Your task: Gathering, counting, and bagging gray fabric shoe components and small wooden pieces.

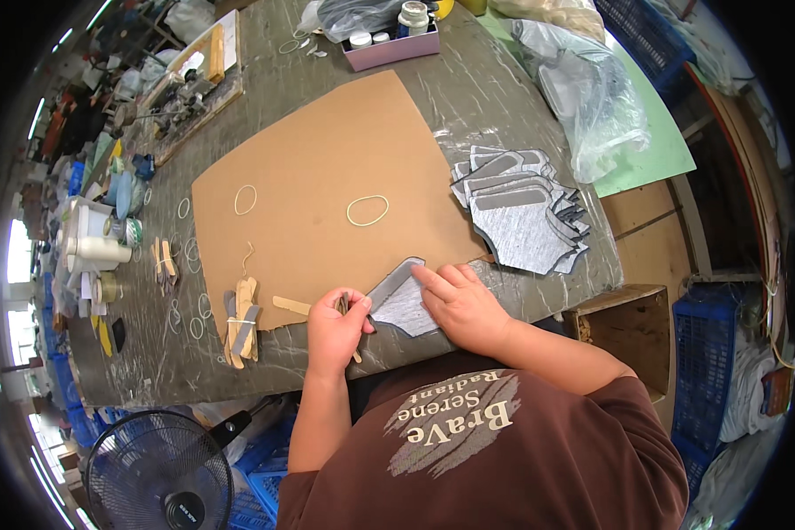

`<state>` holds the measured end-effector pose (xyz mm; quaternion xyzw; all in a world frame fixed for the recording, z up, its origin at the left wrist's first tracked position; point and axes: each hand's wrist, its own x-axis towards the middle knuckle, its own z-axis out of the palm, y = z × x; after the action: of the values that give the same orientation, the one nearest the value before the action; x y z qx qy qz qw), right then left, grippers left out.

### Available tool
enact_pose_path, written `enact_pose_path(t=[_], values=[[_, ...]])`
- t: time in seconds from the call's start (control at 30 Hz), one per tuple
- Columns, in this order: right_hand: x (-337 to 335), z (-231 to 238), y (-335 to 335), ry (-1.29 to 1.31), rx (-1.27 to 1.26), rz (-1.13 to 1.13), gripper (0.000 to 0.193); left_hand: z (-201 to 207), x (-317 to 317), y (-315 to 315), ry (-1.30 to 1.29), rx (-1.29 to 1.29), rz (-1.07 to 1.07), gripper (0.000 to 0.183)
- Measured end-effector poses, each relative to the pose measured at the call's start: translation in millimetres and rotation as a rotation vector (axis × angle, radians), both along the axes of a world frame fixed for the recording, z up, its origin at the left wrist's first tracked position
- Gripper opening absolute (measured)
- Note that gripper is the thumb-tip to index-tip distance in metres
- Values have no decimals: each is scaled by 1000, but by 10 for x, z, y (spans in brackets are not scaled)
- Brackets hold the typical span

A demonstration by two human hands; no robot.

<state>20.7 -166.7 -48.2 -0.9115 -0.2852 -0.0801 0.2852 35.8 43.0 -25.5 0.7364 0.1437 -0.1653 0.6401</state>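
A grey fabric piece (pixel 406 311) with a darker grey band along its upper left edge lies at the near edge of the table. My left hand (pixel 336 329) is closed in a pinch at its left corner, with thin dark strips between the fingers. A tan strip end shows below that hand. My right hand (pixel 461 305) rests on the fabric piece's right side, index finger stretched onto the band's upper end and the others slightly bent. To the right lies a fanned stack of similar grey pieces (pixel 521 216). Left of my hands is a bundle of tan and grey strips (pixel 241 322) tied with a band.
Under the work lies a brown cardboard sheet (pixel 309 159) with two loose rubber bands, one a pale loop (pixel 367 211). A smaller strip bundle (pixel 164 261) sits farther left. A pink box (pixel 391 53) of bottles stands at the back. A fan (pixel 159 473) is below left.
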Motion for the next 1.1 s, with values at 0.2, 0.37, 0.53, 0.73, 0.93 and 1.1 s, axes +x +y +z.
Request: enact_pose_path(t=[0.2,0.37,0.53,0.73,0.93,1.1], values=[[16,78,14,-77,-146,6,12,23,-8,-79,-31,118,16,7],[26,68,16,-91,-144,5,13,-86,-28,-88,-232,476,-62,10],[47,61,-14,1,-3,-32,14,3,-40,-116,-387,677,-141,6],[62,91,-19,53,407,-220,46,94,-233,-60,-331,165,-19,14],[25,292,-70,491,523,-353,23,162,313,420,-602,956,-7,33],[-26,668,-316,415,585,-268,14,-37,490,890,-809,1182,-217,41]])
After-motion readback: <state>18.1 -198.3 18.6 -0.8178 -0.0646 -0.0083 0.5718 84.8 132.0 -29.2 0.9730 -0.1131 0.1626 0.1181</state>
